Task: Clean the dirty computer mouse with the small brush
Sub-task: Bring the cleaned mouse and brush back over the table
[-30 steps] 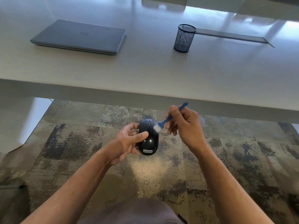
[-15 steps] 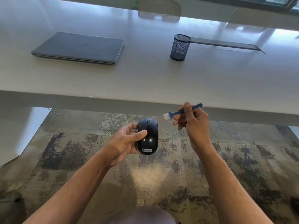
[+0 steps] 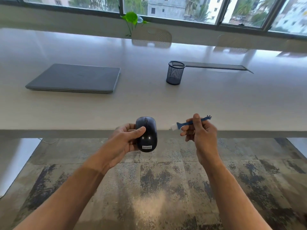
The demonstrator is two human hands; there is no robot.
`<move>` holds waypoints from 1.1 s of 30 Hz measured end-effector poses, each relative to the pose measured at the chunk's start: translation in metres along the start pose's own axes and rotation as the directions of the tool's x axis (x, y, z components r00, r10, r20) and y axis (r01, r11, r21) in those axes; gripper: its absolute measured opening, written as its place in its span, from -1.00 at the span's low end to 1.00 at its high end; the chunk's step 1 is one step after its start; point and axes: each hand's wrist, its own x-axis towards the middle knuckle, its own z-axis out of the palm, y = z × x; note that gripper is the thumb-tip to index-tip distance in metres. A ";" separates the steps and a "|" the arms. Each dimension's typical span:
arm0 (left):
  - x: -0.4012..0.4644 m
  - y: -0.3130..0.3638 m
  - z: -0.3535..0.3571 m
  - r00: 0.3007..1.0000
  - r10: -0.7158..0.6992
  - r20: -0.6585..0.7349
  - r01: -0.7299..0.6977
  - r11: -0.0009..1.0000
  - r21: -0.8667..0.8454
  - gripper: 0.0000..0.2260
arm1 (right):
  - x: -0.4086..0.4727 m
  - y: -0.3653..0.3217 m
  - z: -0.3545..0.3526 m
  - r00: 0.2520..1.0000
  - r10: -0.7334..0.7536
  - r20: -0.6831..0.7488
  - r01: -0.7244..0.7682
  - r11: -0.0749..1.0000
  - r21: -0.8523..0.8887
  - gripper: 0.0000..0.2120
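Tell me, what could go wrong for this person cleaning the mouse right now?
The left hand holds the mouse in the air at the table edge, part of it over the floor, with only a thumb across its top; if that grip loosens, it could fall to the floor. The right hand pinches the thin blue brush near its far end, so it might twist or slip under pressure. The bristles are off the mouse, so any remaining dust stays.

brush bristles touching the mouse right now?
Apart. The head view shows bare table edge between the brush bristles and the mouse; the right hand holds the brush off to the side.
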 end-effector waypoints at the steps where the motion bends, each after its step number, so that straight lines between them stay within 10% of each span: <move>1: 0.006 0.005 0.000 1.000 0.004 -0.006 -0.004 1.000 0.008 -0.62 | 0.004 -0.001 0.001 1.000 0.004 -0.001 -0.004 1.000 0.000 -0.66; 33: 0.292 0.084 -0.008 0.987 -0.033 -0.155 0.083 0.940 0.330 -0.82 | 0.228 0.005 0.035 0.997 0.067 0.034 -0.068 0.997 0.032 -0.66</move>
